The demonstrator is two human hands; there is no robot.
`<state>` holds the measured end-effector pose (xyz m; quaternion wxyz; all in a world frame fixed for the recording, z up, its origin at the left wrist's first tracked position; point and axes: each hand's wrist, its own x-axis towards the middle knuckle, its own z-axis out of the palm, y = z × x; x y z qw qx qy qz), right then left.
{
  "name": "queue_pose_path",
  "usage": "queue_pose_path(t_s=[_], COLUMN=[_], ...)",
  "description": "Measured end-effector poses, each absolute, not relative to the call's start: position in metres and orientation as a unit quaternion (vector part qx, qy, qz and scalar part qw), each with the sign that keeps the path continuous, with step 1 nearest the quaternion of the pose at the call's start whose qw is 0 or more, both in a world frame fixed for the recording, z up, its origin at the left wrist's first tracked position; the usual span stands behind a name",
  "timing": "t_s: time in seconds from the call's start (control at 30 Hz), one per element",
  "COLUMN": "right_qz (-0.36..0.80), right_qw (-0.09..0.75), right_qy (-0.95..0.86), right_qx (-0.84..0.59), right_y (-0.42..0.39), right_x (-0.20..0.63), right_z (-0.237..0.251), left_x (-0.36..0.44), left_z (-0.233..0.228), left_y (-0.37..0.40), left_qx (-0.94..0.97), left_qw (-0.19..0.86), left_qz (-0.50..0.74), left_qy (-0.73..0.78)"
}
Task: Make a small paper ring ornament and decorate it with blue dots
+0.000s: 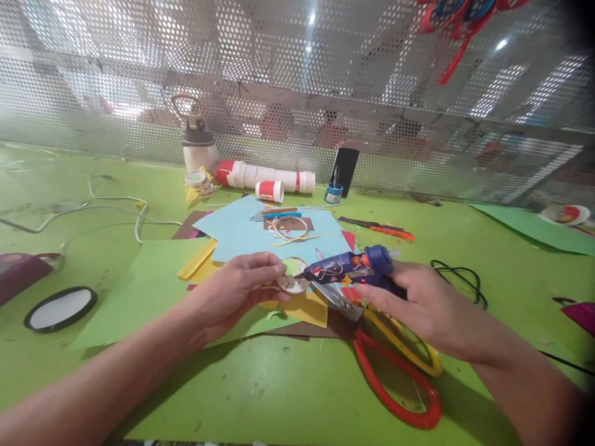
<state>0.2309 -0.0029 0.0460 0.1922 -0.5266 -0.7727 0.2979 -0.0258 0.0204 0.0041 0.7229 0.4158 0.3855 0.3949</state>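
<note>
Between thumb and fingers, my left hand (246, 282) holds a small round disc (292, 285), white with a light green patch and dark lines. My right hand (413, 300) is closed round a dark blue glue gun (344, 267) whose small red light glows. The gun's nozzle points left and reaches the disc's face; whether it touches cannot be made out. Beneath the gun and my right hand lie large scissors (395, 378) with one red and one yellow handle loop. Coloured paper sheets, among them a light blue one (232, 232), spread under the hands.
Behind the papers lie stacked paper cups (264, 176), a single cup (269, 191), a pump bottle (199, 148), a phone (346, 170) and a small blue jar (333, 193). An orange-handled cutter (390, 231) lies right. White cable (116, 207) crosses the left; black cable (465, 275) curls right. Perforated metal panel (279, 74) stands behind.
</note>
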Motion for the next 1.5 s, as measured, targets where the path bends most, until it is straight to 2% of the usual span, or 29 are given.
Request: queue_pose_path(t_s=[0.7, 1.07, 1.3, 1.5], right_qz=[0.296, 0.255, 0.107, 0.015], right_qw=[0.217, 0.322, 0.371, 0.292], right_qy=[-0.778, -0.74, -0.673, -0.597], right_qx=[-0.509, -0.532, -0.631, -0.747], right_y=[0.0, 0.005, 0.039, 0.088], right_x=[0.228, 0.238, 0.26, 0.299], right_z=[0.043, 0.039, 0.023, 0.012], left_x=[-0.025, -0.027, -0.029, -0.03], left_z=[0.005, 0.003, 0.004, 0.002], left_y=[0.021, 0.022, 0.021, 0.021], left_qx=[0.404, 0.412, 0.418, 0.416], left_qw=[0.73, 0.723, 0.726, 0.732], left_qz=[0.402, 0.403, 0.403, 0.404], left_qy=[0.379, 0.38, 0.368, 0.358])
